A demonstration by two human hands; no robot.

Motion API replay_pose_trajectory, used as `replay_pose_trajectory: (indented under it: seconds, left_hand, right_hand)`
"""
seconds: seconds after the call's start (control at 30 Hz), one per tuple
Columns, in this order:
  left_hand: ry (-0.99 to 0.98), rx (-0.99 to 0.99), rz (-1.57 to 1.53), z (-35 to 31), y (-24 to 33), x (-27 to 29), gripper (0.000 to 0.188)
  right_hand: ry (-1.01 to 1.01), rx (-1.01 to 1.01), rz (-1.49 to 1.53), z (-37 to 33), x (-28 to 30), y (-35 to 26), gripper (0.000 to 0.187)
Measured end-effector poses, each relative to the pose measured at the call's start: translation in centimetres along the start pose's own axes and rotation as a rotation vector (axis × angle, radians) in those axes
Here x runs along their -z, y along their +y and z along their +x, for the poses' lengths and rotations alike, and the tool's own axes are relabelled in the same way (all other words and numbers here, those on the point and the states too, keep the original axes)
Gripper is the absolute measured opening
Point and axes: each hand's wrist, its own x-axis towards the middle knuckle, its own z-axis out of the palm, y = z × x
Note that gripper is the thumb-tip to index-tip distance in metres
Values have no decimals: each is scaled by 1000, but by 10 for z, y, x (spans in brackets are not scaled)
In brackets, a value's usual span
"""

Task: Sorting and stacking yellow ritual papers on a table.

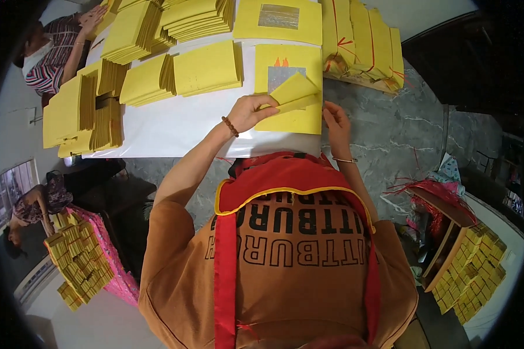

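My left hand, with a beaded bracelet on its wrist, pinches a partly folded yellow paper between thumb and fingers. This paper lies over a flat yellow sheet that bears a silver square and orange marks. My right hand is just beyond the table's right edge, close beside the sheet. Its fingers are bent in toward the thumb; what they hold, if anything, is too small to make out. Another yellow sheet with a silver patch lies farther back on the white-covered table.
Folded yellow papers stand in several stacks at the left and back. Red-tied yellow bundles sit beyond the right edge. A person works at the far left, another near yellow bundles. More bundles lie lower right.
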Motion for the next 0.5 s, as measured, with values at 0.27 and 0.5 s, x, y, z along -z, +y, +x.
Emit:
replay_pose_trajectory:
  seconds: [0.27,0.5]
  left_hand:
    - [-5,187,-210,1,-6,2,22]
    - [-47,130,-249,4,-14,6,16]
  right_hand:
    - [-57,-30,10,0,-1,-1,22]
    - [-60,-67,10,1,-1,-1,23]
